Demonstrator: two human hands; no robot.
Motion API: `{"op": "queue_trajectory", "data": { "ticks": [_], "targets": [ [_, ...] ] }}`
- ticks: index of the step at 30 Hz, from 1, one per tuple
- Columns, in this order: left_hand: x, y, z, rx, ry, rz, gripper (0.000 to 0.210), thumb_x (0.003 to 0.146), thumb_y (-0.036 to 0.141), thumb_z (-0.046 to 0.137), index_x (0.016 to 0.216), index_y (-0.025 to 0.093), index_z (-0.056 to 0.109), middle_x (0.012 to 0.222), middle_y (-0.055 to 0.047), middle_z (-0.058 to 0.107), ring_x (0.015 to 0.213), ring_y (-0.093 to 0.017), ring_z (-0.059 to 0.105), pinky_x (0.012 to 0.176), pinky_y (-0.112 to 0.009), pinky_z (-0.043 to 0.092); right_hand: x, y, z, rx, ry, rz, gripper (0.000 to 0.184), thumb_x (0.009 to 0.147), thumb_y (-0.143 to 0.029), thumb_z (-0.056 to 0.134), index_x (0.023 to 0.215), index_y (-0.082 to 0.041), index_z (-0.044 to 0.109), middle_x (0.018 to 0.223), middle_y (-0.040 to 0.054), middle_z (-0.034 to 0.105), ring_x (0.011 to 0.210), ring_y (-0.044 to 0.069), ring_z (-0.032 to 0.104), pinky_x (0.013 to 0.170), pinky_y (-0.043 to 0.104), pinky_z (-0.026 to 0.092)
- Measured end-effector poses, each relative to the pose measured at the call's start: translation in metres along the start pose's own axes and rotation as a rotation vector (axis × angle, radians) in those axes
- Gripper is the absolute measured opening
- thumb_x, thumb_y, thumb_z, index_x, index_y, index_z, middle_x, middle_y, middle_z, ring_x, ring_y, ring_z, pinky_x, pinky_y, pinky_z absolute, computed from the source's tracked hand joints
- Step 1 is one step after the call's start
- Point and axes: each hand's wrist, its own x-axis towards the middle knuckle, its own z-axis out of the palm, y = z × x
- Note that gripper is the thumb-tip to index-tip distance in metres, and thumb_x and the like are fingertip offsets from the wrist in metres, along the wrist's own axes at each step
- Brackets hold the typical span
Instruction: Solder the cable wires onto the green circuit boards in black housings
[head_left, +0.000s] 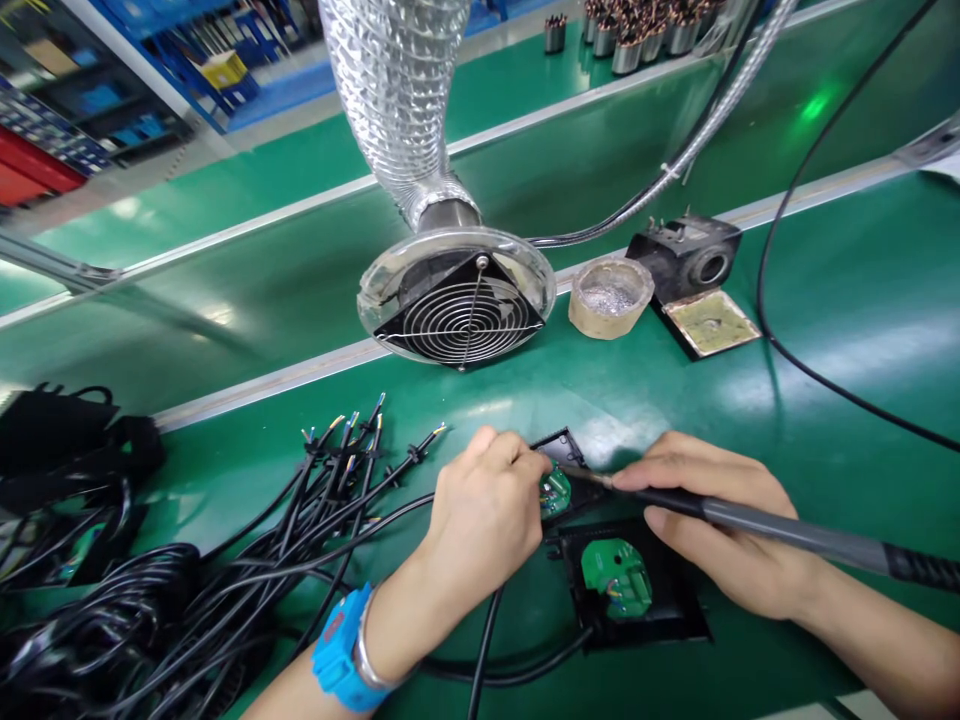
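Note:
My right hand (727, 520) grips a soldering iron (795, 528) like a pen, its tip pointing left over a green circuit board (555, 492) in a black housing (564, 445). Closed at the left side of that board is my left hand (491, 500), with its fingertips pinched together. What they pinch is hidden; a black cable (409, 512) runs up to the hand from the left. Nearer to me lies a second black housing (675, 600) holding another green circuit board (616, 578), with a cable (525, 672) leading out at its lower left.
A fume extractor hood (457, 300) hangs from a foil duct (397, 90) beyond my hands. Behind stand a solder-filled pot (609, 300) and an iron stand with a yellow sponge (711, 322). Bundled black cables (247, 590) with stripped ends cover the left. A thin cord (825, 385) arcs at right.

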Motion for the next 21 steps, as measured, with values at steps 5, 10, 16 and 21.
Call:
{"op": "queue_trajectory", "data": {
  "ticks": [5, 10, 16, 21],
  "targets": [
    [-0.0014, -0.0008, 0.0003, -0.016, 0.029, 0.017, 0.023, 0.083, 0.01, 0.049, 0.091, 0.022, 0.067, 0.081, -0.002, 0.061, 0.076, -0.018, 0.046, 0.06, -0.029, 0.041, 0.0004, 0.0006, -0.0002, 0.01, 0.007, 0.002, 0.022, 0.081, -0.015, 0.054, 0.096, -0.022, 0.068, 0.079, 0.0028, 0.062, 0.067, 0.012, 0.059, 0.057, 0.023, 0.05],
    [-0.0007, -0.0009, 0.0012, -0.002, 0.015, 0.01, 0.022, 0.085, 0.013, 0.049, 0.091, 0.022, 0.067, 0.08, -0.002, 0.06, 0.076, -0.018, 0.047, 0.061, -0.03, 0.042, 0.0021, 0.0014, -0.0004, 0.021, -0.004, 0.004, 0.023, 0.081, -0.012, 0.054, 0.097, -0.022, 0.067, 0.079, 0.0017, 0.061, 0.067, 0.011, 0.058, 0.059, 0.022, 0.05],
    [0.0012, -0.0008, 0.001, 0.001, -0.007, -0.004, 0.021, 0.085, 0.015, 0.048, 0.091, 0.023, 0.067, 0.08, -0.002, 0.06, 0.076, -0.018, 0.047, 0.061, -0.03, 0.042, 0.0032, -0.0004, -0.0002, 0.017, 0.013, 0.007, 0.022, 0.081, -0.012, 0.054, 0.096, -0.022, 0.067, 0.076, -0.0002, 0.06, 0.064, 0.009, 0.057, 0.058, 0.02, 0.049],
    [0.0, -0.0003, 0.0008, 0.003, -0.001, 0.004, 0.02, 0.085, 0.016, 0.049, 0.09, 0.023, 0.068, 0.078, -0.001, 0.061, 0.076, -0.018, 0.048, 0.06, -0.029, 0.042, 0.0028, -0.0005, 0.0002, 0.012, 0.016, 0.002, 0.022, 0.081, -0.012, 0.054, 0.095, -0.022, 0.067, 0.076, -0.0005, 0.061, 0.064, 0.009, 0.058, 0.057, 0.02, 0.049]
  ]
}}
